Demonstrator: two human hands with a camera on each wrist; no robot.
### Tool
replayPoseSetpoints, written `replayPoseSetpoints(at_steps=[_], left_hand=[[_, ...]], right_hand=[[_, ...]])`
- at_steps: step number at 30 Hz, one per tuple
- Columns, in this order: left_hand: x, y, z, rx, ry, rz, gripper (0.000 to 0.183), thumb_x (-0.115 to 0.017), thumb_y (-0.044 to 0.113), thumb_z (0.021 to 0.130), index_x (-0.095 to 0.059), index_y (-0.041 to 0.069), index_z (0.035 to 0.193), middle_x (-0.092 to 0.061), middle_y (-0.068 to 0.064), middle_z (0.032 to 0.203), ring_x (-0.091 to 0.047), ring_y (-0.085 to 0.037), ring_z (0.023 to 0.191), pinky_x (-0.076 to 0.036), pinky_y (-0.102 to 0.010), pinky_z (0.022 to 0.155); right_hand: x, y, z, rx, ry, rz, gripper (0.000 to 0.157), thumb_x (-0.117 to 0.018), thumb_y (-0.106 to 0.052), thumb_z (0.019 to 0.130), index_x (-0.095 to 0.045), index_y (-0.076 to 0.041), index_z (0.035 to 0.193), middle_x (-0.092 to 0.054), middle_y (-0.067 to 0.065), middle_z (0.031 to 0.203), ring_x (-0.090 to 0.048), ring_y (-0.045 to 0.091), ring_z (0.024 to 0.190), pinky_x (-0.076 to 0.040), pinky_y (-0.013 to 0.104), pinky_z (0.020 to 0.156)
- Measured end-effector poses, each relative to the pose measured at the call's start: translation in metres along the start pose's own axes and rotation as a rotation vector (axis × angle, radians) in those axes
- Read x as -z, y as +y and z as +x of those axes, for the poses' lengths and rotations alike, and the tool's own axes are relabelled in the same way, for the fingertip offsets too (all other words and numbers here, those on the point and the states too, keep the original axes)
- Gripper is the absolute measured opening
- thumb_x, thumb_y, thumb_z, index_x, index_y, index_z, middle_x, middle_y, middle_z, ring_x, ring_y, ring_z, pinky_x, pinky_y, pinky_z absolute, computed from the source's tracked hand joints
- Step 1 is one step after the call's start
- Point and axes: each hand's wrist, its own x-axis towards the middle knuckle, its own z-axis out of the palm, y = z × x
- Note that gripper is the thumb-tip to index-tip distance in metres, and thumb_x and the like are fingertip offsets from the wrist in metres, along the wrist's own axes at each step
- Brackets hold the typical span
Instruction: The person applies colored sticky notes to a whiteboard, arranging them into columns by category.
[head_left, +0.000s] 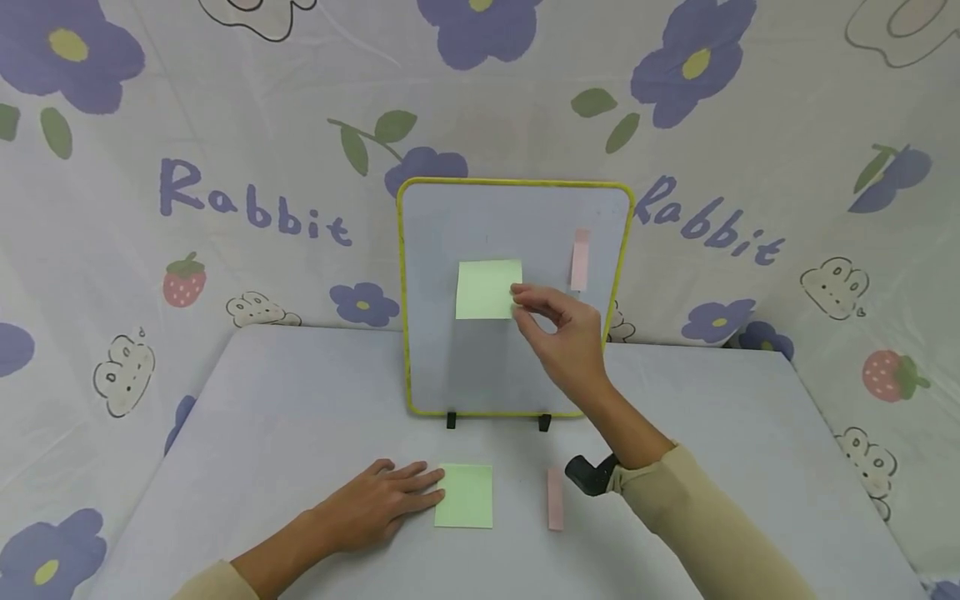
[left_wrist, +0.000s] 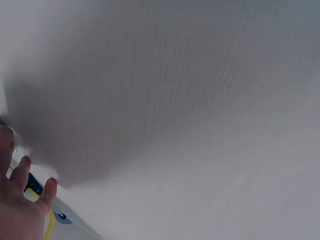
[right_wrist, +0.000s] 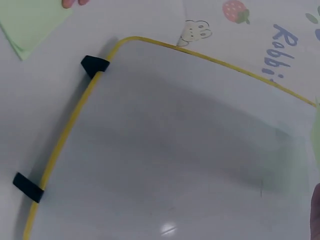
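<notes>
Right hand pinches green note by right edge; left hand, fingers extended, touches near pad. 1-edge grip could skew note.

A white table meets a pale backdrop printed with purple flowers, strawberries and "Rabbit" lettering.

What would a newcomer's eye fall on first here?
Probably the yellow-rimmed whiteboard standing on the table, with the right grip pinching a green note in front of it. A pink strip sits toward the board's upper right. Below, the left grip touches a green pad lying on the table.
</notes>
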Motion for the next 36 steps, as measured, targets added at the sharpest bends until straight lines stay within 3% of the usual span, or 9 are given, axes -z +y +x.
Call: replayPoseSetpoints(at_steps=[6,14,19,24,29,36], left_hand=[[0.001,0.0,0.0,0.005,-0.015,-0.001,0.047,-0.061,0.015,0.095,-0.059,0.019,0.141,-0.051,-0.003,0.149,-0.053,-0.026,0.131,-0.048,-0.047,0.092],[0.002,0.0,0.0,0.009,-0.028,-0.014,0.047,-0.06,0.014,0.095,-0.058,0.019,0.142,-0.05,-0.003,0.149,-0.052,-0.026,0.132,-0.047,-0.047,0.092],[0.002,0.0,0.001,0.024,-0.056,-0.03,0.047,-0.059,0.014,0.096,-0.056,0.019,0.143,-0.049,-0.003,0.151,-0.051,-0.026,0.134,-0.047,-0.048,0.094],[0.003,0.001,0.002,0.021,-0.052,-0.031,0.047,-0.059,0.014,0.096,-0.057,0.019,0.143,-0.049,-0.003,0.15,-0.051,-0.026,0.133,-0.047,-0.047,0.094],[0.002,0.001,0.002,0.024,-0.05,-0.029,0.046,-0.059,0.015,0.096,-0.058,0.019,0.142,-0.05,-0.003,0.149,-0.052,-0.026,0.133,-0.047,-0.047,0.094],[0.003,0.002,0.003,0.042,-0.07,-0.037,0.045,-0.057,0.015,0.097,-0.057,0.019,0.142,-0.049,-0.002,0.15,-0.05,-0.026,0.134,-0.046,-0.046,0.095]], right_hand=[[-0.001,-0.004,0.013,0.016,0.06,-0.003,0.014,-0.066,0.014,0.086,-0.071,0.01,0.098,-0.071,0.02,0.11,-0.068,0.028,0.106,-0.053,0.029,0.09],[-0.002,-0.01,0.028,0.031,0.14,-0.014,0.013,-0.06,0.019,0.087,-0.069,0.016,0.096,-0.069,0.029,0.108,-0.067,0.038,0.104,-0.054,0.032,0.088],[-0.004,-0.022,0.034,0.025,0.145,-0.02,0.012,-0.058,0.018,0.087,-0.068,0.017,0.094,-0.07,0.028,0.106,-0.068,0.036,0.103,-0.054,0.03,0.087],[-0.004,0.0,0.037,0.034,0.138,-0.012,0.014,-0.061,0.014,0.088,-0.072,0.009,0.094,-0.072,0.019,0.106,-0.069,0.026,0.1,-0.054,0.026,0.085],[-0.005,0.003,0.037,-0.008,0.127,-0.055,0.013,-0.061,0.015,0.088,-0.071,0.009,0.095,-0.072,0.019,0.107,-0.069,0.027,0.099,-0.053,0.023,0.084],[-0.007,-0.023,0.035,-0.033,0.109,-0.108,0.012,-0.058,0.017,0.089,-0.068,0.017,0.096,-0.069,0.028,0.108,-0.068,0.037,0.099,-0.053,0.031,0.084]])
